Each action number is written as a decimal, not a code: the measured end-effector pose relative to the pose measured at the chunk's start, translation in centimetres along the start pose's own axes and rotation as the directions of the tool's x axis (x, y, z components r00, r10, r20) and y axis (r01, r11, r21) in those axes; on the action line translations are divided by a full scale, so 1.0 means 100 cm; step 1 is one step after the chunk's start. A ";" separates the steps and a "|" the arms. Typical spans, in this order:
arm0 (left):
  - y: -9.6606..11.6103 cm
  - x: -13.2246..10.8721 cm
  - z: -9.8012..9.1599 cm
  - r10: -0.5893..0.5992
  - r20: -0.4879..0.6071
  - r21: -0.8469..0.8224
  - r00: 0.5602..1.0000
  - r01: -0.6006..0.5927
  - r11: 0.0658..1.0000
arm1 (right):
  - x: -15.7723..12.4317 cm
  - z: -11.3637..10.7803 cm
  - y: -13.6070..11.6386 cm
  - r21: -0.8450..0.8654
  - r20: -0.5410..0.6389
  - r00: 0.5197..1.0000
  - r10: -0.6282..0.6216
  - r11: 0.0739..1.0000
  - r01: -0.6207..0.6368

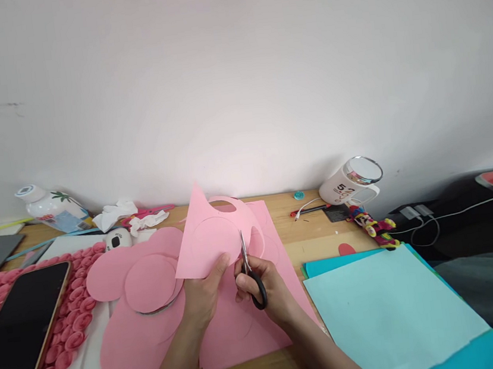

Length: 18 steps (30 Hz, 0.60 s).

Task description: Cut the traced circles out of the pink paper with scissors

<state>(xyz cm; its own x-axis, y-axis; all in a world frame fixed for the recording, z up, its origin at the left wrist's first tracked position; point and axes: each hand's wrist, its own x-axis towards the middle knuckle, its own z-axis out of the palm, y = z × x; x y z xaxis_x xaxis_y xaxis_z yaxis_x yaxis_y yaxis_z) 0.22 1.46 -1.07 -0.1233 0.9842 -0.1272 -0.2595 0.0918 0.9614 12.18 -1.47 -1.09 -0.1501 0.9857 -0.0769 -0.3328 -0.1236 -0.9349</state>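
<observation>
My left hand (204, 294) grips a partly cut sheet of pink paper (211, 240) by its lower edge, thumb on top. A drawn circle shows on that sheet, and round holes are cut near its far side. In my right hand (266, 287) is a pair of scissors (254, 282) with black handles, its blades pointing away from me at the sheet's right edge. Under both hands lies a stack of pink sheets (248, 346) with circles drawn on the top one. Beside my left hand are piled pink paper circles (151, 283).
A phone (22, 332) rests on rows of pink paper rosettes (71, 314) at left. Behind are a bottle (54, 208) and crumpled tissues (115, 214). To the right stand a white mug (345, 184), a colourful figurine (372, 226) and light blue sheets (397, 310).
</observation>
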 end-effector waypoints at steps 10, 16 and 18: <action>0.000 0.000 0.001 -0.001 -0.008 -0.045 1.000 0.001 0.999 | 0.000 0.002 -0.001 -0.018 -0.009 1.000 0.010 1.000 -0.011; -0.004 -0.002 0.000 0.002 -0.090 0.026 0.996 0.001 1.000 | -0.001 0.006 -0.003 -0.024 -0.024 0.998 0.050 0.998 -0.050; -0.005 -0.001 -0.001 0.005 -0.045 0.019 0.999 -0.005 1.000 | 0.000 0.005 -0.003 -0.036 -0.058 0.997 0.052 0.998 -0.054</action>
<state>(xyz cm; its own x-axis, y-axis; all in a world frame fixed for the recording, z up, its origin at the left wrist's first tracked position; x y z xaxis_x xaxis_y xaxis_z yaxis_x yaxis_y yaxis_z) 0.30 1.28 -1.55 -0.1674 0.9769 -0.1328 -0.2409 0.0901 0.9664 11.78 -1.48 -0.68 -0.1130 0.9830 -0.1451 -0.2906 -0.1723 -0.9412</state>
